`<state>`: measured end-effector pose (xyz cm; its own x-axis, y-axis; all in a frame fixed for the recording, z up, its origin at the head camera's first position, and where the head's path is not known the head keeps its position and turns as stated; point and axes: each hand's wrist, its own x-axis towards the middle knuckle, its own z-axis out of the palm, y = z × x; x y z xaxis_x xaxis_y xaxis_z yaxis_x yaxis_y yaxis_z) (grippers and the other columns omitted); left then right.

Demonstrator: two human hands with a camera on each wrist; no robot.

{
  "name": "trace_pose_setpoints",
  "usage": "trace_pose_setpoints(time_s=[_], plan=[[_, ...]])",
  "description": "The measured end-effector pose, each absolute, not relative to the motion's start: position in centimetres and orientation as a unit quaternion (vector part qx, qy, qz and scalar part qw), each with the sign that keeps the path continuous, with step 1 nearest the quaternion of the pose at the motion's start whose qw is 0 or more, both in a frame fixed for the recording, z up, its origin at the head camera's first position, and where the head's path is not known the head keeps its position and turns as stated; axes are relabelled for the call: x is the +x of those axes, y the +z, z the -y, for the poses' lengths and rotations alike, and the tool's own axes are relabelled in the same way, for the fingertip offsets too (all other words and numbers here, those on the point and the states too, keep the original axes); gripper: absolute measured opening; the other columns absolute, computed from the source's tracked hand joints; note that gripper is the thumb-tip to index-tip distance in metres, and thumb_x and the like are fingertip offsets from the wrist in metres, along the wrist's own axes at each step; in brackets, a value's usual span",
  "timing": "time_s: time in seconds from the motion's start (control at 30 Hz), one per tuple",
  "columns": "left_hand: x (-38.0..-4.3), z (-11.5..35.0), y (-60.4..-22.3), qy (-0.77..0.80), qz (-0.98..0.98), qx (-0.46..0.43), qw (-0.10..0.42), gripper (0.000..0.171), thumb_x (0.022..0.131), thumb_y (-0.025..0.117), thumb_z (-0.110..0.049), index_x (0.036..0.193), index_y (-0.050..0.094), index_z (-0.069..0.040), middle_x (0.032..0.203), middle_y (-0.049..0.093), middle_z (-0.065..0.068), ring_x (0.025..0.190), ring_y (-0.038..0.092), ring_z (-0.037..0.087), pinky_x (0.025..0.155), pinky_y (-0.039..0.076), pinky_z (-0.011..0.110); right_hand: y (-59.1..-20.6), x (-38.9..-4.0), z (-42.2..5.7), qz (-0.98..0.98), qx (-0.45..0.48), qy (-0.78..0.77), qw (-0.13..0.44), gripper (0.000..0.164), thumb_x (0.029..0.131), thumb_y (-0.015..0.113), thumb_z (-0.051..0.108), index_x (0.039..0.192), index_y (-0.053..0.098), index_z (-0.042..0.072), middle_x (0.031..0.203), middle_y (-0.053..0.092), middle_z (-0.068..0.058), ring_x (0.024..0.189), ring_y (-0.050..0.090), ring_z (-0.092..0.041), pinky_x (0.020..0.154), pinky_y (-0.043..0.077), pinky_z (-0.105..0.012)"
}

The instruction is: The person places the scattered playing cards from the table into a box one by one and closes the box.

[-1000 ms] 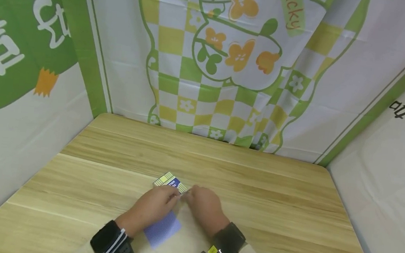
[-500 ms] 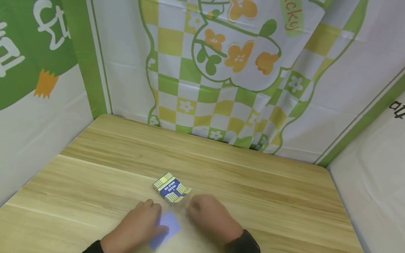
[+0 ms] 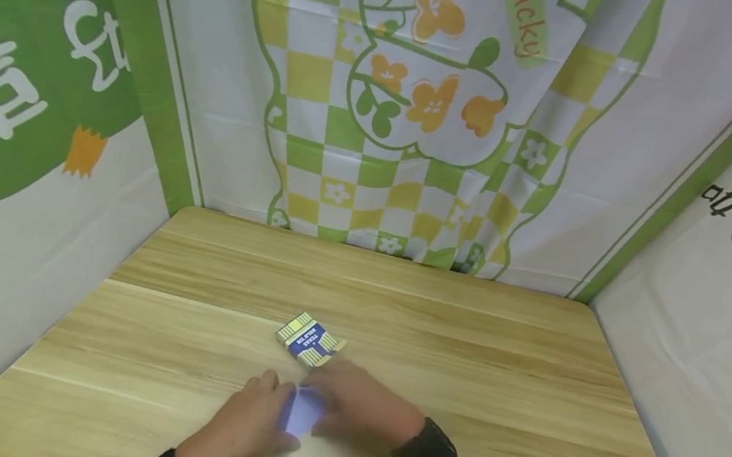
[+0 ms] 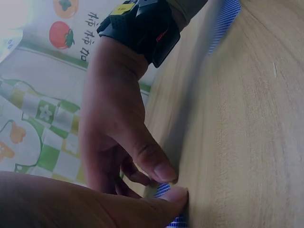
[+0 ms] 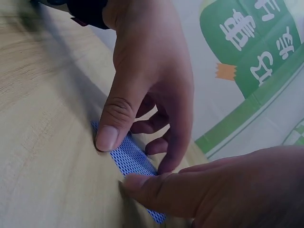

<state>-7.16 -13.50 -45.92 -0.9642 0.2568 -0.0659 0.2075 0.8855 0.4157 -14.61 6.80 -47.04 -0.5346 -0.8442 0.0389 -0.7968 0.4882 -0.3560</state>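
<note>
Blue-backed playing cards (image 3: 304, 412) lie on the table between my two hands. My left hand (image 3: 240, 420) holds their left side, its thumb on the near edge and its fingers beyond the far one. From the other side my right hand (image 3: 367, 407), slightly blurred, grips the right part of the cards. In the right wrist view the cards (image 5: 132, 159) show a fine blue mesh pattern between both thumbs. Just past my hands lies a blue and yellow card box (image 3: 309, 339) marked Texas Hold'em, its flap end pointing to the right.
More blue-patterned cards (image 4: 225, 21) lie on the table near my right forearm. The wooden table (image 3: 492, 358) is bounded by a printed cloth (image 3: 383, 186) at the back and cloth walls on both sides.
Both hands have left the card box, whose label now shows. My left hand came back to the cards first; then my right hand moved left and down onto them.
</note>
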Motion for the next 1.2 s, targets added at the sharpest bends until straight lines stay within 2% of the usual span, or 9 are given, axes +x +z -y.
trace_pose_setpoints(time_s=[0.17,0.6,0.77,1.0,1.2], plan=[[-7.1,13.6,-45.7,0.221,-0.965,0.124,0.059,0.079,0.065,0.093,-0.034,0.131,0.062,-0.005,0.094,0.05,0.007,0.086,0.049,0.023,0.069,0.049,0.042,-46.9,-14.5,-5.8,-0.859,-0.488,-0.139,0.065,0.06,0.08,0.083,0.042,0.134,0.059,0.03,0.123,0.06,0.017,0.115,0.05,-0.002,0.1,0.043,-0.021],[-7.2,13.7,-45.3,0.229,-0.961,0.141,0.069,0.079,0.066,0.092,-0.03,0.133,0.06,-0.003,0.094,0.052,0.007,0.086,0.049,0.023,0.07,0.048,0.04,-46.8,-14.4,-5.5,-0.867,-0.476,-0.133,0.066,0.062,0.077,0.085,0.042,0.132,0.061,0.026,0.12,0.061,0.015,0.112,0.05,-0.002,0.097,0.044,-0.018],[-7.3,13.7,-45.1,0.236,-0.959,0.137,0.079,0.073,0.065,0.09,-0.025,0.128,0.063,0.0,0.093,0.05,0.006,0.086,0.047,0.023,0.069,0.046,0.038,-46.6,-14.2,-5.3,-0.871,-0.472,-0.121,0.063,0.062,0.076,0.086,0.041,0.131,0.062,0.025,0.122,0.061,0.013,0.115,0.051,-0.005,0.099,0.044,-0.019],[-7.5,13.6,-44.9,0.23,-0.963,0.114,0.082,0.045,0.065,0.086,-0.019,0.099,0.063,-0.002,0.087,0.049,0.007,0.083,0.047,0.024,0.069,0.045,0.04,-46.1,-13.9,-4.7,-0.879,-0.462,-0.099,0.064,0.056,0.072,0.088,0.04,0.12,0.068,0.019,0.113,0.06,0.01,0.106,0.051,-0.005,0.093,0.046,-0.018],[-7.8,13.5,-45.0,0.232,-0.961,0.116,0.092,0.042,0.064,0.085,-0.02,0.094,0.061,-0.003,0.085,0.048,0.006,0.079,0.046,0.023,0.066,0.044,0.038,-46.0,-13.9,-4.5,-0.887,-0.445,-0.096,0.079,0.054,0.069,0.091,0.038,0.115,0.068,0.019,0.106,0.058,0.011,0.1,0.05,-0.004,0.087,0.046,-0.017]])
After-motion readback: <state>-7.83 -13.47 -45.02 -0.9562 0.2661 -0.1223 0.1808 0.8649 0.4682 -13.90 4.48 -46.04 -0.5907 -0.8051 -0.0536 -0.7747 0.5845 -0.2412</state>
